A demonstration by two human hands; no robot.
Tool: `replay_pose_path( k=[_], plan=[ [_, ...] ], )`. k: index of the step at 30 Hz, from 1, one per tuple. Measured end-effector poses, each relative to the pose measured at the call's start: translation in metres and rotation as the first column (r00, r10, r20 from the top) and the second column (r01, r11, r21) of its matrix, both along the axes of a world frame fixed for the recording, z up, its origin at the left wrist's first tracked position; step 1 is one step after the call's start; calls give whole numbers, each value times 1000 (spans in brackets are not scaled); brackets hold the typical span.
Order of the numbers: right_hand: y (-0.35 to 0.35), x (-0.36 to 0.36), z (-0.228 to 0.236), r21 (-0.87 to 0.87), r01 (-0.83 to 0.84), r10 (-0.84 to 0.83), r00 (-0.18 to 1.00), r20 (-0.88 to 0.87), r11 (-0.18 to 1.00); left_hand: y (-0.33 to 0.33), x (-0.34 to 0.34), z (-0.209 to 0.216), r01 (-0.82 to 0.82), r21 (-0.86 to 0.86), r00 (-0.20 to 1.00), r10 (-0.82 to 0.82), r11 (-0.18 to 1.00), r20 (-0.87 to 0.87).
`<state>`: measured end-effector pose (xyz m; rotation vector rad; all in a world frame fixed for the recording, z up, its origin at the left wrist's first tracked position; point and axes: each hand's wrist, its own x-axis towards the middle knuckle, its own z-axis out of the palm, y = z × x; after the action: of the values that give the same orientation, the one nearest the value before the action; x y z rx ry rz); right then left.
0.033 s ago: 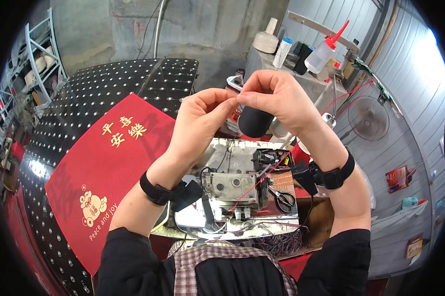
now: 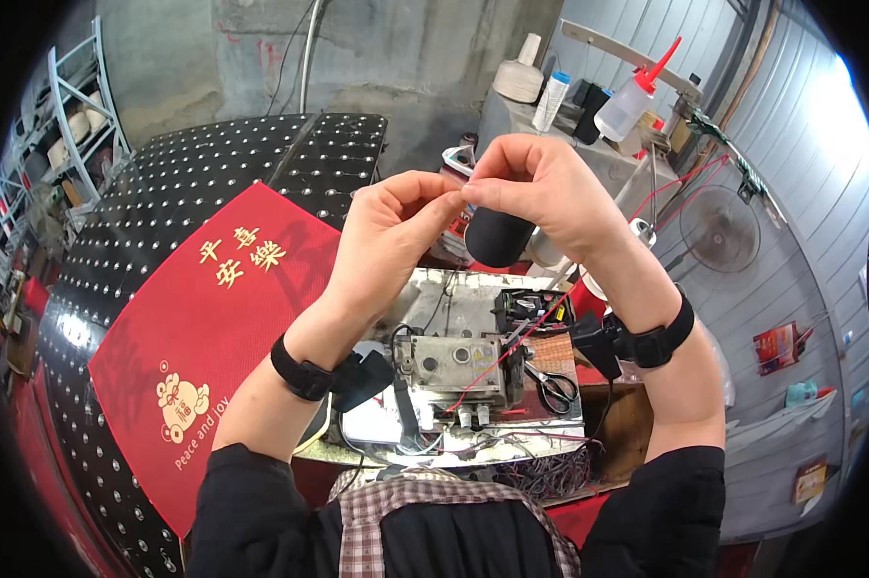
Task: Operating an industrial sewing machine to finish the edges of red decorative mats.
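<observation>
My left hand [image 2: 388, 226] and my right hand [image 2: 540, 197] meet at their fingertips, raised above a sewing machine [image 2: 454, 366]. Each pinches thumb against forefinger; whatever lies between them is too small to make out. Just below the right fingers is a black rounded cylinder [image 2: 497, 241]. A red thread [image 2: 492, 370] slants from the upper right, past my right wrist, down to the machine's front. Scissors [image 2: 556, 393] with black handles lie at the machine's right side.
To the left, a red mat [image 2: 232, 337] with gold print lies on a black studded table [image 2: 184, 183]. A small black tray [image 2: 531, 310] sits behind the scissors. Farther right are a thread cone [image 2: 519, 81], a red-tipped squeeze bottle [image 2: 623, 112] and a fan [image 2: 720, 231].
</observation>
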<state>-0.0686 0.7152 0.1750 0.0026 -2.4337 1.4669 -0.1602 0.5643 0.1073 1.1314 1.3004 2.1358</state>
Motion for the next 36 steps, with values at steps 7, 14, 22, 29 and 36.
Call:
replay_pose_path(
  k=[7, 14, 22, 29, 36],
  plan=[
    [2, 5, 3, 24, 15, -15, 1000, -7, 1000, -6, 0, 3, 158, 8, 987, -158, 987, 23],
    [-1, 7, 5, 124, 6, -8, 1000, 15, 992, 3, -2, -2, 35, 64, 997, -29, 997, -78],
    [-7, 9, -1, 226, 68, -34, 988, -152, 972, 0, 5, -2, 18, 34, 999, -16, 999, -51],
    [-14, 17, 4, 558, 223, -72, 958, -279, 800, -4, 5, -5, -71, -36, 994, 67, 997, -84],
    [-14, 25, 7, 551, 255, -76, 942, -326, 795, -18, 7, -8, -72, -115, 997, 67, 991, -44]
  ],
)
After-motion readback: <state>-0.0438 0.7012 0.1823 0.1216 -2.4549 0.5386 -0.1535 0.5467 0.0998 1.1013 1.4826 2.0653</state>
